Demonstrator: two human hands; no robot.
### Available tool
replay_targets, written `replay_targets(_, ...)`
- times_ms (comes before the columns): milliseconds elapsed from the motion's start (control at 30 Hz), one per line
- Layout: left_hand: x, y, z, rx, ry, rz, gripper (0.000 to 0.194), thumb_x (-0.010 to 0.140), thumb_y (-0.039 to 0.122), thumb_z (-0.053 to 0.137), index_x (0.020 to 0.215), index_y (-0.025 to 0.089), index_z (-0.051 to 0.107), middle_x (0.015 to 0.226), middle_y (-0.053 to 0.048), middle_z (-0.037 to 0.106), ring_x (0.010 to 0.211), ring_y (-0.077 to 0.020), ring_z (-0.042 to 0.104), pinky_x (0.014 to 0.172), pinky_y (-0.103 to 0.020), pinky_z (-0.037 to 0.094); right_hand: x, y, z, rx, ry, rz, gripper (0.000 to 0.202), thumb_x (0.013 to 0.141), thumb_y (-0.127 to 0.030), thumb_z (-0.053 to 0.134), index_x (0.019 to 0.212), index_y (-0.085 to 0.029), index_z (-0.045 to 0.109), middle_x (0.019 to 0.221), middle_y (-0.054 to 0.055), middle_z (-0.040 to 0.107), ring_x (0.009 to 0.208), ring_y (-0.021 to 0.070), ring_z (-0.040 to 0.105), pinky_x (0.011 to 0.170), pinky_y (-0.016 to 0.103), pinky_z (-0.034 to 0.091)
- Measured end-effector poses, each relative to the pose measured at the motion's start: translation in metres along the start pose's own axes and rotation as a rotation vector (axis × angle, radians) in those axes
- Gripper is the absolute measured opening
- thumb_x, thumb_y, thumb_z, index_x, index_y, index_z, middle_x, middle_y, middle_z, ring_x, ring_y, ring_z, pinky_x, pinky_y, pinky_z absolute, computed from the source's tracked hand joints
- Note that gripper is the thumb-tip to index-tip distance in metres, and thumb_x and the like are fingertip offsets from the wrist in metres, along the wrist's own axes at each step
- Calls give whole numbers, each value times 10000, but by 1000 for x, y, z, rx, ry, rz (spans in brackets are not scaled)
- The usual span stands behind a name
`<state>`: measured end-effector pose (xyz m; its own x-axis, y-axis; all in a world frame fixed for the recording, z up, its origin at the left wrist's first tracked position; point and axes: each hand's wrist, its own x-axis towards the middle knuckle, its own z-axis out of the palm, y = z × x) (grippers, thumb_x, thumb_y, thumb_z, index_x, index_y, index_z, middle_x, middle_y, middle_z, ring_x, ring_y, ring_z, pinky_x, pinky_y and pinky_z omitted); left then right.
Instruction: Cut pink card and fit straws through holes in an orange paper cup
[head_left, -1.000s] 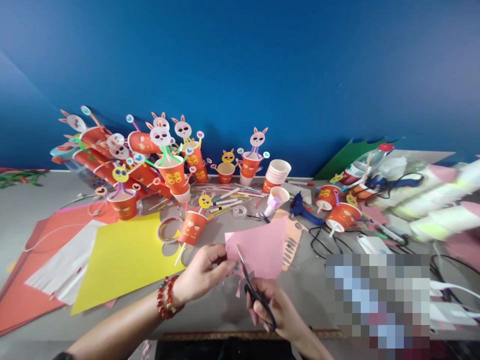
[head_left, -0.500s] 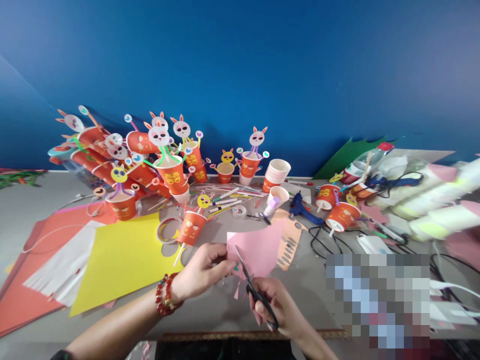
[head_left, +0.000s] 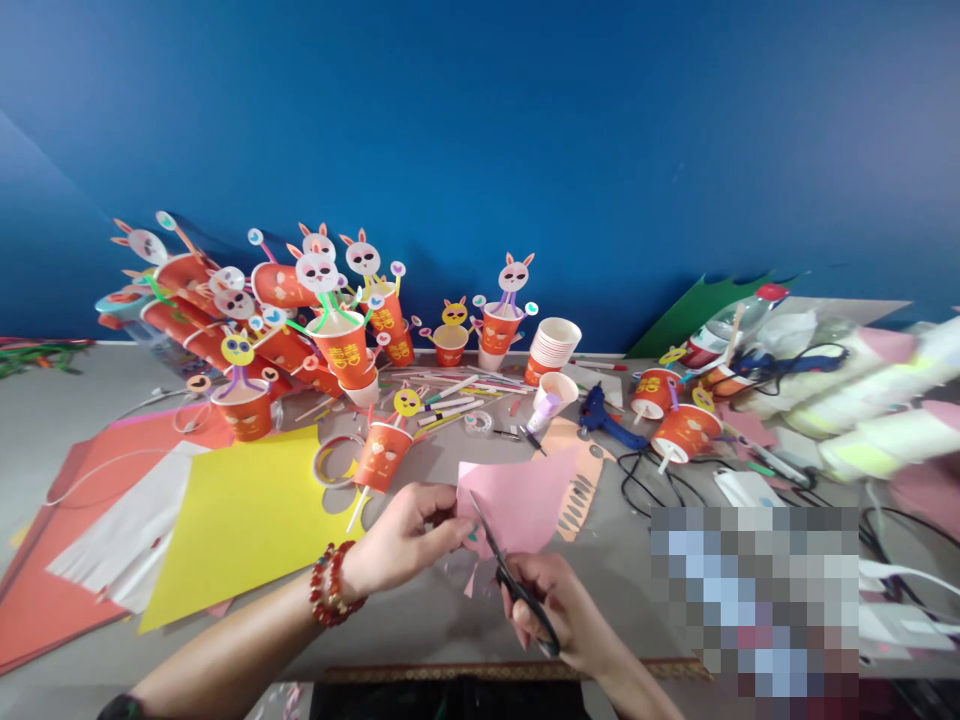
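My left hand (head_left: 415, 540) pinches the left edge of a pink paper sheet (head_left: 517, 495) and holds it above the table. In my right hand (head_left: 551, 605) is a pair of black-handled scissors (head_left: 521, 590), its blades lying across the sheet near my left fingertips. A small teal mark shows on the paper beside my left thumb. Pink scraps (head_left: 470, 582) lie below the sheet. Just beyond my left hand, an orange paper cup (head_left: 382, 455) with a yellow paper face leans on a white straw.
Yellow paper (head_left: 247, 510) and red sheets (head_left: 45, 560) cover the left. Orange cups with rabbit faces (head_left: 341, 345) crowd the back. A blue glue gun (head_left: 611, 420) with black cables lies right of the pink sheet, near peach paper (head_left: 581, 480) with cut-outs. White tubes (head_left: 885, 390) lie far right.
The pink sheet has shifted and tilted slightly to the right. Both hands stay nearly in place, with the scissors still at the paper.
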<state>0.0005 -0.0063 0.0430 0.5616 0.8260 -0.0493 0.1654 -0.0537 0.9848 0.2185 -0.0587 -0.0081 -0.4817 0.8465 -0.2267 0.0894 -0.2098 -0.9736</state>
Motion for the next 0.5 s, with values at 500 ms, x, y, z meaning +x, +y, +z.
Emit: replay_targets(500, 0, 2, -2, 54, 19, 6, 305, 921, 347, 543, 782, 108, 674, 639, 12, 531, 531, -81, 425, 481, -182, 314, 0, 1, -2, -23, 15, -1, 692, 622, -854, 613, 596, -167, 533, 466, -28, 492, 395, 90, 425, 409, 205, 301)
